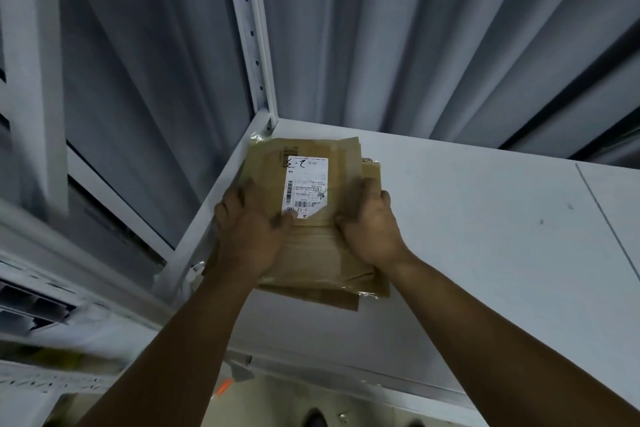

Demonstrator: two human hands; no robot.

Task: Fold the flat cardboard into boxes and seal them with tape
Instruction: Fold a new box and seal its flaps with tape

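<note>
A stack of flattened brown cardboard boxes [311, 246] lies in the left corner of a white shelf [485, 236]. The top sheet carries a white shipping label [306, 185] with barcodes and handwriting. My left hand [247, 229] grips the stack's left edge, thumb on top near the label's lower corner. My right hand [370, 222] grips the right edge, thumb on top and fingers curled round the side. Clear tape remnants show at the stack's corners.
A white perforated shelf upright [252, 31] rises at the corner behind the stack. Grey curtain folds [415, 28] hang behind the shelf. To the left are blurred white frames and a vent-like grille [31, 305]. Floor and shoe tips [315, 418] show below the shelf edge.
</note>
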